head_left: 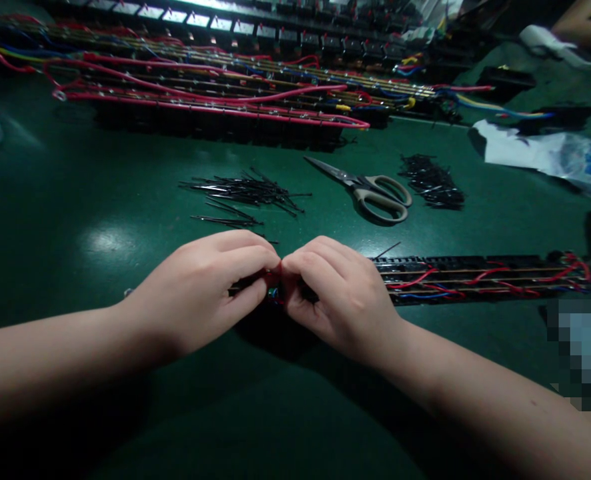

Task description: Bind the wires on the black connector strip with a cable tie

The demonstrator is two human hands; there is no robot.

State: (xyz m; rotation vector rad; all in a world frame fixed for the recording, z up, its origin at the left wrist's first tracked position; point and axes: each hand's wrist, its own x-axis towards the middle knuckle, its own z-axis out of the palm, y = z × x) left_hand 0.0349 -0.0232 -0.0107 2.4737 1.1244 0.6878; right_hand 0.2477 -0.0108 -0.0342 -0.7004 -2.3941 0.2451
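Observation:
My left hand [220, 280] and my right hand [335, 290] meet at the middle of a long black wired strip [475, 283]. Red and blue wires run along the strip between thin brass-coloured rods. Both hands are closed, thumbs and fingertips pinched together close to each other. What lies between the fingertips is mostly hidden; a bit of red and blue wire shows there. A thin black cable tie end [388, 251] sticks up from the strip just right of my right hand. Beyond my hands lies a loose pile of black cable ties [248, 190].
Grey-handled scissors [370, 193] lie open beyond my right hand, beside a second pile of cable ties [433, 181]. More wired strips [225, 100] are stacked across the back of the green table [40, 220]. A plastic bag [550, 157] lies right; another person's arm [585, 27] shows top right.

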